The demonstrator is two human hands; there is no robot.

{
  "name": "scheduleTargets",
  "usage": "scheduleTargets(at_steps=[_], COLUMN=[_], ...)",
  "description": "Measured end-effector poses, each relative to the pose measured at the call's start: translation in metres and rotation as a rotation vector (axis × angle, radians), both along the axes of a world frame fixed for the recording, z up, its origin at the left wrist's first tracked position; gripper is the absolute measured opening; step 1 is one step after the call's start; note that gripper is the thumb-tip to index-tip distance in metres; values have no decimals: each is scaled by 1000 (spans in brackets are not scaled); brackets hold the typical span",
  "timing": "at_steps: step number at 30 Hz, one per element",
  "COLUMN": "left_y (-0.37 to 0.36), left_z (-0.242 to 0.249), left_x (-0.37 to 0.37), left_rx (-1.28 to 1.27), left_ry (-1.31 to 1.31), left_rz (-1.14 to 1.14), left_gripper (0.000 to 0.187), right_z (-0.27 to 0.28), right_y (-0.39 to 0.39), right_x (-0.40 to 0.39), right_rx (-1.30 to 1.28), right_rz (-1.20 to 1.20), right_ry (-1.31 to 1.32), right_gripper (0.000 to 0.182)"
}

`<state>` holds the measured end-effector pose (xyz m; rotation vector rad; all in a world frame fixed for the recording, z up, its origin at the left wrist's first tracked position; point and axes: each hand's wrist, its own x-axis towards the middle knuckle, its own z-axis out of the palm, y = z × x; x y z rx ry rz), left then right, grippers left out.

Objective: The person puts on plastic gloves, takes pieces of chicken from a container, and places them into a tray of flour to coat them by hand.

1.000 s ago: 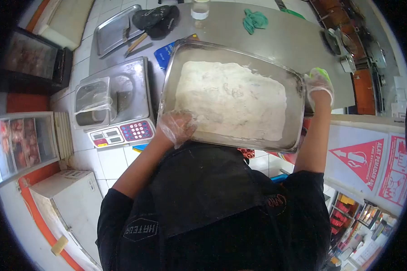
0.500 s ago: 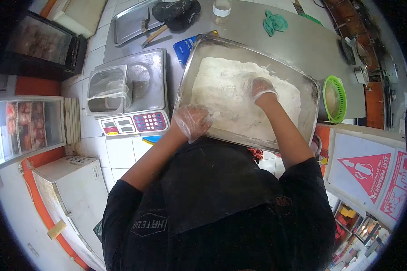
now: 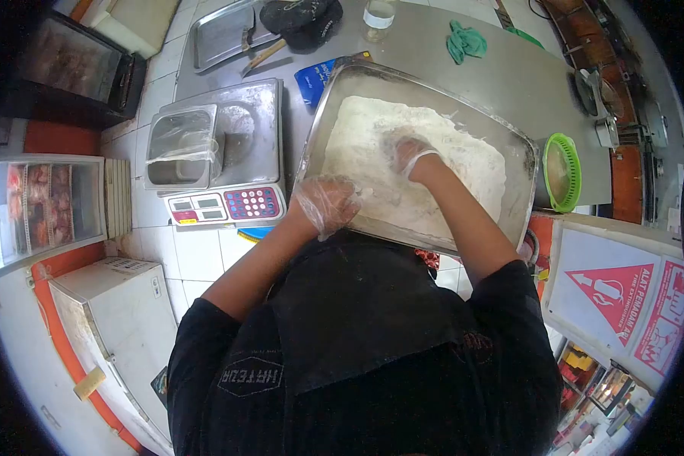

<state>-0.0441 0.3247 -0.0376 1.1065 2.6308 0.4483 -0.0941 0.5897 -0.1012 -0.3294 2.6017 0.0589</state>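
Observation:
A large metal tray (image 3: 518, 171) holds a broad bed of white powder that looks like flour (image 3: 463, 163). At its near left corner my left hand (image 3: 327, 205), in a clear plastic glove, is closed over the rim. My right hand (image 3: 412, 156), also gloved, reaches into the middle of the powder. Its fingers are sunk in or covered by the powder, so their pose is hidden.
Left of the tray stands a digital scale (image 3: 254, 175) with a clear container (image 3: 178, 171) on it. Behind are a blue box (image 3: 311, 83), a black cap (image 3: 304, 26), a hammer-like tool (image 3: 264, 57), a jar (image 3: 378, 19) and a green cloth (image 3: 465, 42). A green basket (image 3: 574, 175) sits right.
My right hand has moved left through the powder, towards the tray's middle. My left hand stays at the near left corner. The view has shifted slightly.

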Motion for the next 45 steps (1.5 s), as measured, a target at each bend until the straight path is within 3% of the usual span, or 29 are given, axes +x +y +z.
scheduleTargets(at_steps=[2,6,9,12,16,20,22,25,27,29,30,35,38,41,43,45], left_y=[-1,-1,0,-3,-1,-1,0,-4,-4,1,1,-3,-2,-5,-18,-10], left_z=[-1,9,16,13,7,-2,3,-15,-13,16,11,-7,-1,-10,-38,-45], left_x=[-1,-1,-2,0,-1,-2,-1,0,1,0,0,2,2,1,3,4], left_rx=[58,61,21,42,4,-6,-21,43,127,54,57,99,134,121,120,156], left_ry=[10,29,-102,-91,-62,-38,-3,110,185,-83,-81,34,35,63,122,186], left_rz=[10,3,40,45,-15,-49,-34,-59,-104,45,39,-29,-20,-42,-62,-103], left_gripper=[26,25,32,33,33,35,27,20,20,33,33,32,32,31,24,18], right_z=[15,-23,-12,28,30,38,44,21,-32,-39,-43,-19,6,51,75,87], right_y=[-16,-10,1,16,49,49,38,27,29,27,26,11,23,34,48,67], right_x=[2,-1,-1,-1,10,19,28,52,75,88,92,94,79,73,76,81], right_rx=[53,49,25,-308,-217,-295,-198,-280,-271,-258,-249,-214,-178,-246,-423,-256], right_rz=[34,-59,-51,-206,-197,-209,-57,128,147,164,165,156,101,-12,-223,-207], right_ry=[-111,-41,-17,-47,143,61,-49,-60,-64,-65,-50,14,-180,-79,-103,-78], right_gripper=[31,28,31,25,25,24,19,16,15,15,16,23,24,25,25,26])
